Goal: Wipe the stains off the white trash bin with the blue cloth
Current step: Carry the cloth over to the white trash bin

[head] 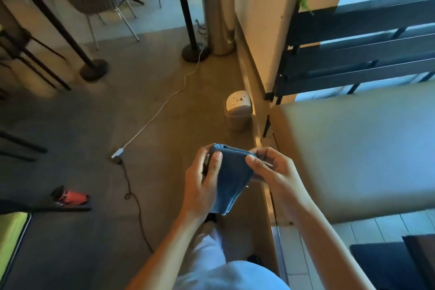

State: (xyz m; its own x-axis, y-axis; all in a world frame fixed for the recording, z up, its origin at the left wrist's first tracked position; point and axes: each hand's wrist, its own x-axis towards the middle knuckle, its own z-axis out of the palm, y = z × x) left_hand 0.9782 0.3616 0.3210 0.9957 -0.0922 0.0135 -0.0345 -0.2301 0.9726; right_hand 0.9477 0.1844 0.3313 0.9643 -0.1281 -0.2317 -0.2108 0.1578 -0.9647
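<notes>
Holding the blue cloth (231, 176) between both hands, you stand on the brown floor (150, 139) and look down at it. Your left hand (203, 180) closes on the left edge of the cloth, with the thumb on the near face and the fingers behind it. Your right hand (270, 169) pinches the upper right corner, thumb in front and fingers curled behind. The cloth is folded and hangs down between the two hands, so its lower end points toward your legs.

The white trash bin (238, 110) stands on the floor further ahead, well apart from your hands and the cloth. It is just beside the base of the wall (259, 19) and near the corner of a beige padded bench (353, 148). Dark spots show on the rounded lid of the bin. The cloth does not touch the bin at this moment.

A white cable (164, 103) runs across the floor to a small adapter (117, 154), to the left of the bin. A tall metal cylinder (217, 12) stands against the wall, further away than the bin. A red object (70, 196) lies on the floor at your left; it is too blurred for me to say what it is.
</notes>
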